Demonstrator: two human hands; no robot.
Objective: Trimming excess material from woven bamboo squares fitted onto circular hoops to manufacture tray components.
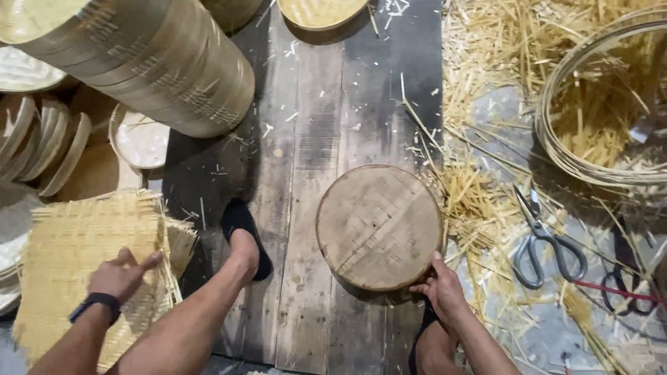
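Right hand (440, 290) has its grip clamped on the near edge of the round wooden block (379, 226) sitting on the plank floor (306, 139). Left hand (119, 276) lies flat, fingers loosely apart, on the woven bamboo mats (76, 243); scissors (542, 243) lie in straw nearby.

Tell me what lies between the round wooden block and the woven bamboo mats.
In the head view, between the round wooden block and the woven bamboo mats lie dark floor planks and the person's foot in a black slipper.

A bamboo-weaving workshop, seen from the floor.
Woven bamboo mats (83, 257) lie beside stacked round trays (160, 62), with bamboo hoops (597, 104), loose splints (486, 194) and scissors (542, 243) scattered around dark floor planks (326, 125).
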